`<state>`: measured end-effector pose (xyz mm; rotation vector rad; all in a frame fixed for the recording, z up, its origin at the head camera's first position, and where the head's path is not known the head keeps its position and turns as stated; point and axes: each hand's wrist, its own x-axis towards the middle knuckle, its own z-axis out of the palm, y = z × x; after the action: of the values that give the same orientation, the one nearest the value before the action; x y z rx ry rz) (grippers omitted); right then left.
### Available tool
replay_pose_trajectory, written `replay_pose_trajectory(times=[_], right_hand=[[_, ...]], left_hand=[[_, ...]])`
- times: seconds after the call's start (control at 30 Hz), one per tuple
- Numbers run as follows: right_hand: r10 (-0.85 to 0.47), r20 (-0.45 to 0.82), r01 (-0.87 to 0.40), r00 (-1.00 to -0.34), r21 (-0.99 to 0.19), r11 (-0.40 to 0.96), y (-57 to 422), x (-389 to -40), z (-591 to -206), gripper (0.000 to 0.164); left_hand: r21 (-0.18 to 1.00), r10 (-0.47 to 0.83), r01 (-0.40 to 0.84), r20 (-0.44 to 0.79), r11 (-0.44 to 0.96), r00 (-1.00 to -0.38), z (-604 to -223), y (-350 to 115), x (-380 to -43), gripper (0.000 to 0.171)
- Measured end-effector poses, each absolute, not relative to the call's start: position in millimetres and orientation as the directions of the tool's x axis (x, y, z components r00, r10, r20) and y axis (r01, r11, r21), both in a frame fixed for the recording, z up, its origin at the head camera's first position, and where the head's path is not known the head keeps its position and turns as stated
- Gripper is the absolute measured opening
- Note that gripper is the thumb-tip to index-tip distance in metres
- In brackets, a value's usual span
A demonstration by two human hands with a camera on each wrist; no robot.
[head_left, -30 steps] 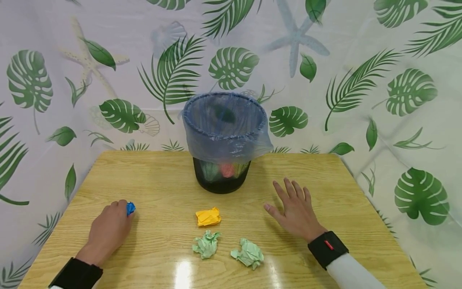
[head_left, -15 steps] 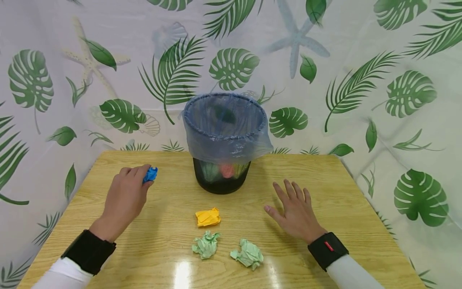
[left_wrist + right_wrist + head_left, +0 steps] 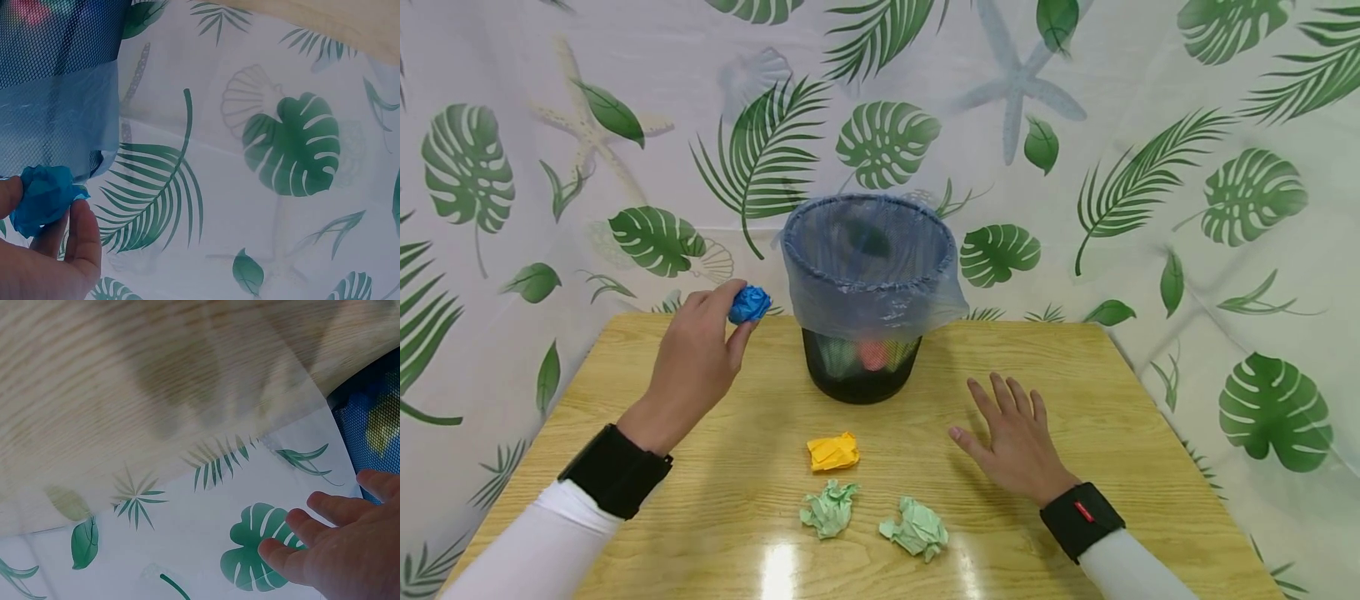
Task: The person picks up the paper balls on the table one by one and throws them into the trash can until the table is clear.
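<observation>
My left hand (image 3: 696, 354) pinches a crumpled ball of blue paper (image 3: 750, 305) between thumb and fingers, raised above the table just left of the bin. In the left wrist view the blue paper ball (image 3: 47, 199) overlaps the lower edge of the bin liner. The black mesh bin (image 3: 859, 371) wears a translucent blue bag (image 3: 880, 308) folded over its rim; pink, green and yellow shapes show through the mesh. My right hand (image 3: 1015, 437) lies to the right of the bin with fingers spread and nothing held.
A crumpled yellow paper (image 3: 832, 452) lies in front of the bin. Nearer to me are two pale green paper balls, a left one (image 3: 830, 508) and a right one (image 3: 916, 528). The wooden table (image 3: 647, 533) ends at a leaf-patterned cloth (image 3: 1135, 75).
My left hand has lifted the blue paper ball off the table's left side and carried it up and rightward toward the bin. The right hand stays where it was.
</observation>
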<state>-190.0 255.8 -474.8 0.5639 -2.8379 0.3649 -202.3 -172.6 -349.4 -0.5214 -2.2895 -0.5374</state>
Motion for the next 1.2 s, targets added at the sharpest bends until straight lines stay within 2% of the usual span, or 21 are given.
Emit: replay_pose_trajectory(times=[0.3,0.43,0.73,1.1,1.2], right_hand=[[-0.342,0.261,-0.397,-0.903,-0.198,0.896,256.0,-189.4,-472.9,0.078],[-0.342,0.258,-0.395,-0.904,-0.193,0.898,255.6,-189.6,-472.7,0.078],[-0.336,0.258,-0.389,-0.906,-0.193,0.901,255.9,-189.4,-471.4,0.079],[-0.335,0.257,-0.387,-0.907,-0.191,0.902,255.3,-188.1,-470.7,0.078],[-0.334,0.255,-0.386,-0.908,-0.194,0.902,255.5,-187.8,-469.9,0.079]], left_hand=[[0.235,0.216,0.609,0.790,0.758,-0.574,-322.0,-153.3,-220.2,0.045],[0.250,0.211,0.633,0.801,0.733,-0.560,-311.0,-143.6,-227.2,0.044],[0.292,0.193,0.634,0.790,0.716,-0.582,-294.6,-124.0,-243.4,0.047],[0.319,0.176,0.590,0.757,0.742,-0.630,-293.2,-101.0,-259.4,0.045],[0.332,0.179,0.572,0.731,0.750,-0.659,-294.5,-96.0,-261.2,0.046]])
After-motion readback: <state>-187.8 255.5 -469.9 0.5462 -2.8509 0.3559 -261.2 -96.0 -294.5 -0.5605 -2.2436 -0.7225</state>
